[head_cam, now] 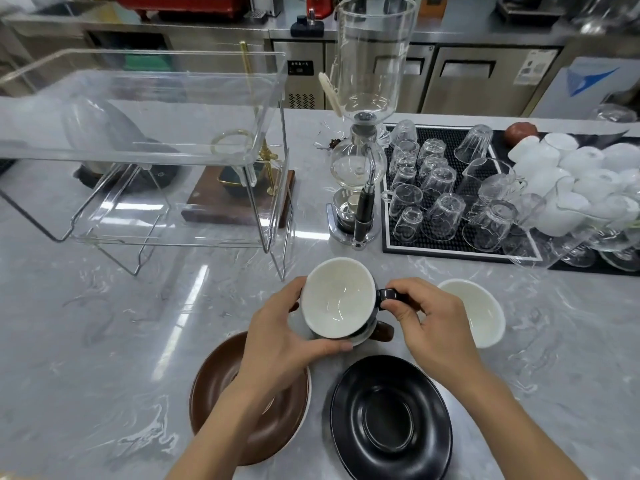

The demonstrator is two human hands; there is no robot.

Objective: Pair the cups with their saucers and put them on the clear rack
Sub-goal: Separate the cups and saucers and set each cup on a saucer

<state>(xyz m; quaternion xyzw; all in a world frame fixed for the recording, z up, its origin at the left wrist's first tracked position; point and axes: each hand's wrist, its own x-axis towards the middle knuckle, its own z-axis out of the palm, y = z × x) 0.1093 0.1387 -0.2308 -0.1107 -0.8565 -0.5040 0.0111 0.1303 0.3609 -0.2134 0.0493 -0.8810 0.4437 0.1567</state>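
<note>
A black cup with a white inside is held above the counter, nested over a brown cup of which only the handle and a rim edge show. My left hand wraps the black cup's left side. My right hand pinches its black handle. A brown saucer lies under my left forearm and a black saucer lies to its right. Another cup with a white inside sits behind my right hand. The clear rack stands at the back left.
A glass siphon coffee maker stands behind the cups. A black mat with several upturned glasses and white cups fills the right side. A wooden base with a brass stand sits under the rack. Steel cabinets line the back.
</note>
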